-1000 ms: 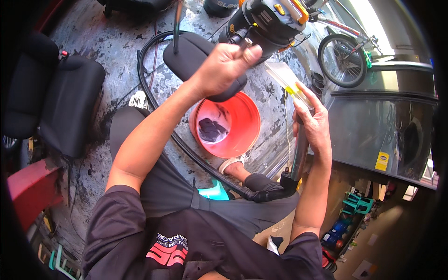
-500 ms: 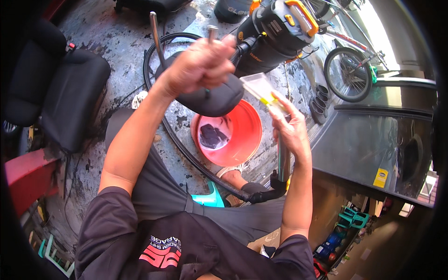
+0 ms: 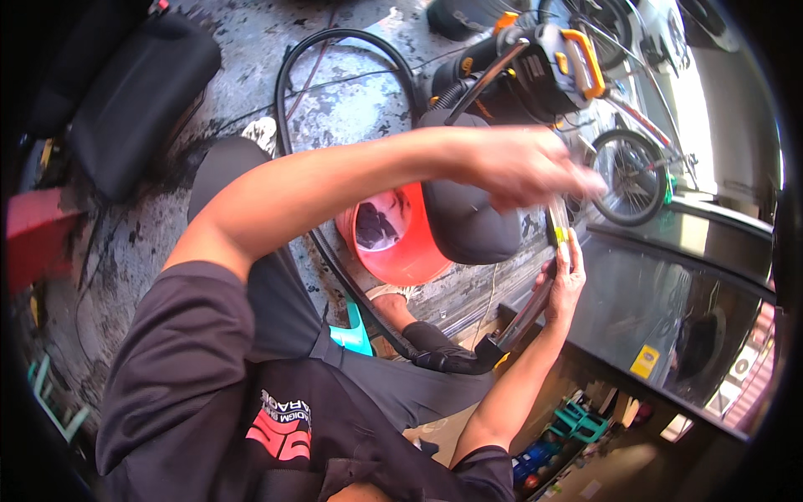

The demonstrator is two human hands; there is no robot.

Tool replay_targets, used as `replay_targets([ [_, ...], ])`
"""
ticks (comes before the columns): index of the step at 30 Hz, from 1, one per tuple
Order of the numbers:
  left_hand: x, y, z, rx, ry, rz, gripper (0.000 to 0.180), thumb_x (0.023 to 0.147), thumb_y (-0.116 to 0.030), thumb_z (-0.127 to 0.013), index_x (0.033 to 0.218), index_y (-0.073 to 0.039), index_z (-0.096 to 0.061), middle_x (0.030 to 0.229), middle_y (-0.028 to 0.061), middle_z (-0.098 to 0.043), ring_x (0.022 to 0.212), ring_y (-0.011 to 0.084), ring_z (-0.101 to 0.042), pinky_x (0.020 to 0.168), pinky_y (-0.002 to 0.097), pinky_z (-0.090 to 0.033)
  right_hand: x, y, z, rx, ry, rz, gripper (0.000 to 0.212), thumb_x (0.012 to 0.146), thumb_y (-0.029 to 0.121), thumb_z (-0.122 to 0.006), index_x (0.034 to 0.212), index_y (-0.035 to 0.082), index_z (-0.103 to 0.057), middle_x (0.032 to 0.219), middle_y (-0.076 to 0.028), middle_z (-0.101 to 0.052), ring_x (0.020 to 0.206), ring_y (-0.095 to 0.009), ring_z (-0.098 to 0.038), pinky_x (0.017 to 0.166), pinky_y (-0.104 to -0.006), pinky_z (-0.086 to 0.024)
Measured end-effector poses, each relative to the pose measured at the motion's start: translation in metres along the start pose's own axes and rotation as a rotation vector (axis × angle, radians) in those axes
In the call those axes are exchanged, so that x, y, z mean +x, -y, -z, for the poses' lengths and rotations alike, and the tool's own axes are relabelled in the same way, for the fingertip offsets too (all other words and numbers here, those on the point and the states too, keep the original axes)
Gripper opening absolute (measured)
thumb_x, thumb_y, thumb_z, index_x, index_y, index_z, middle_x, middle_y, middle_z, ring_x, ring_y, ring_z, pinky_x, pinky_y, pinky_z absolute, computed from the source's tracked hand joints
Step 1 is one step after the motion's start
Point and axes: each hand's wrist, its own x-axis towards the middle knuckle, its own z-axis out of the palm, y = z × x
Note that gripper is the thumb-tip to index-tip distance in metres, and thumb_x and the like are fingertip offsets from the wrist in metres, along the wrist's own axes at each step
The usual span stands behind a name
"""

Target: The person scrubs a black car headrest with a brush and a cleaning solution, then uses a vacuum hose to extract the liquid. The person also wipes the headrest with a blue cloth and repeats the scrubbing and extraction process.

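Nozzle sits pinched in the right grip, likely for aiming. The left grip, near the headrest, is too blurred to tell.

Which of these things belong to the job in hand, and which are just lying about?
Apparently in the job:
Black padded headrest with metal posts, at the blurred left hand
Clear plastic nozzle with yellow band, in the right hand
Long black flexible hose
Black barrel-shaped vacuum with orange handle

Apparently just lying about:
Black car seat
Black-tyred bicycle

Unclear: round red plastic bucket
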Motion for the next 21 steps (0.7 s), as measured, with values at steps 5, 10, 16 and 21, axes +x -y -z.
replay_targets([
  [5,-0.033,0.102,0.067,0.117,-0.548,-0.027,0.071,0.116,-0.056,-0.051,0.058,-0.016,-0.041,0.054,-0.0074,-0.037,0.047,0.0066,-0.035,0.047,0.0294,-0.028,-0.014,0.02,-0.002,0.028,0.045,0.071,0.053,0.111,0.025,-0.067,0.162,0.016,-0.054,0.075,-0.001,-0.06,0.053,-0.01,-0.057,0.047,-0.0265,-0.049],
  [10,-0.026,0.126,0.089,0.292,-0.72,-0.048,0.075,0.115,-0.059,-0.05,0.055,-0.016,-0.038,0.053,-0.006,-0.038,0.045,0.0071,-0.032,0.046,0.0304,-0.028,-0.028,0.035,-0.058,0.035,0.242,0.092,0.055,0.106,0.021,-0.075,0.158,0.017,-0.059,0.082,0.002,-0.063,0.054,-0.004,-0.054,0.047,-0.0235,-0.047],
  [16,-0.023,0.137,0.142,0.002,-0.841,0.031,0.063,0.113,-0.06,-0.055,0.067,-0.017,-0.044,0.054,-0.0074,-0.039,0.046,0.0068,-0.035,0.043,0.0305,-0.026,-0.021,0.065,-0.136,-0.162,0.448,0.196,0.053,0.105,0.021,-0.076,0.156,0.014,-0.062,0.073,0.005,-0.058,0.055,-0.005,-0.051,0.05,-0.0252,-0.044],
  [21,-0.006,0.143,0.176,-0.074,-0.766,0.082,0.06,0.112,-0.061,-0.053,0.07,-0.022,-0.035,0.057,-0.0099,-0.031,0.043,0.0046,-0.026,0.041,0.0266,-0.018,-0.01,0.077,-0.182,-0.288,0.49,0.279,0.051,0.102,0.027,-0.078,0.149,0.011,-0.067,0.108,-0.015,-0.07,0.096,-0.021,-0.068,0.084,-0.0344,-0.053],
])
